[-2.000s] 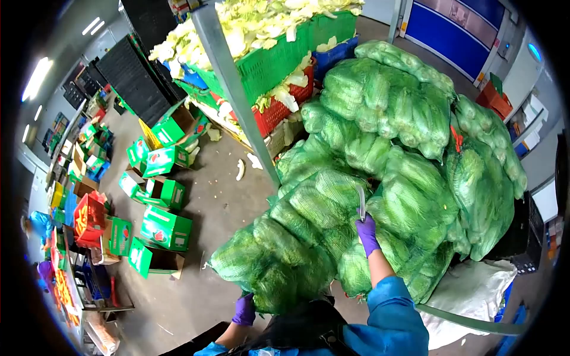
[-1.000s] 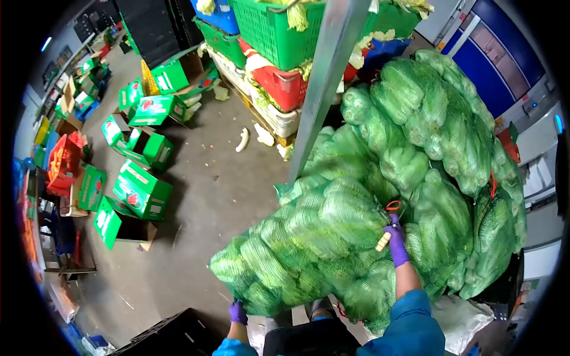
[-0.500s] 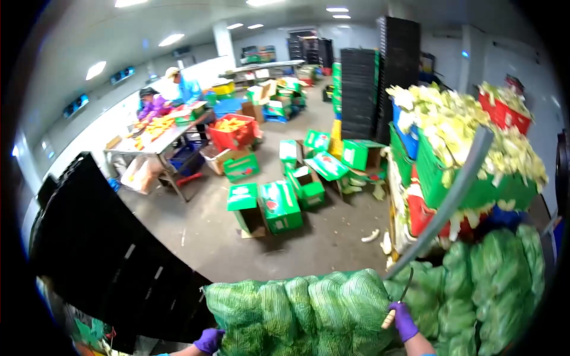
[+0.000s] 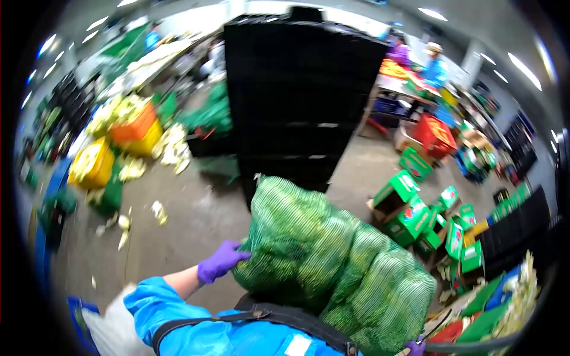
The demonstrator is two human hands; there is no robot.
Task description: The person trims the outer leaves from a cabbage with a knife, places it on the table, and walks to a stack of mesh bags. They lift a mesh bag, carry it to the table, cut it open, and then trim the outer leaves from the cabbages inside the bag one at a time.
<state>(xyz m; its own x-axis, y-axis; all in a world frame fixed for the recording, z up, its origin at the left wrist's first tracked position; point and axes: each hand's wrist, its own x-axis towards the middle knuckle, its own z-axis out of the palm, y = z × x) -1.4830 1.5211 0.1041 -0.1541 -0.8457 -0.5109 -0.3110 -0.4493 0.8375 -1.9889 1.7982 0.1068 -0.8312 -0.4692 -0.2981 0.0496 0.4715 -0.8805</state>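
A green net bag [image 4: 291, 231] packed with pale green cabbages lies tilted in front of my body. My left hand [image 4: 222, 262], in a purple glove, grips the net at the bag's left end. At the bag's lower right end, partly cut off by the frame's edge, is my right hand [image 4: 414, 347], also gloved in purple. It holds a thin dark-bladed knife [image 4: 437, 325]; the handle is mostly hidden.
A tall stack of black crates [image 4: 291, 89] stands just beyond the bag. Yellow crates [image 4: 92, 163] of leaves are at left, with leaf scraps on the floor. Green cartons [image 4: 409, 219] lie at right. Two people work at a table [image 4: 395, 86] behind.
The view has swung left, bringing the crate stack to the middle and the yellow crates into sight. The bag now lies slanted, nearer my body. Both hands stay at its ends.
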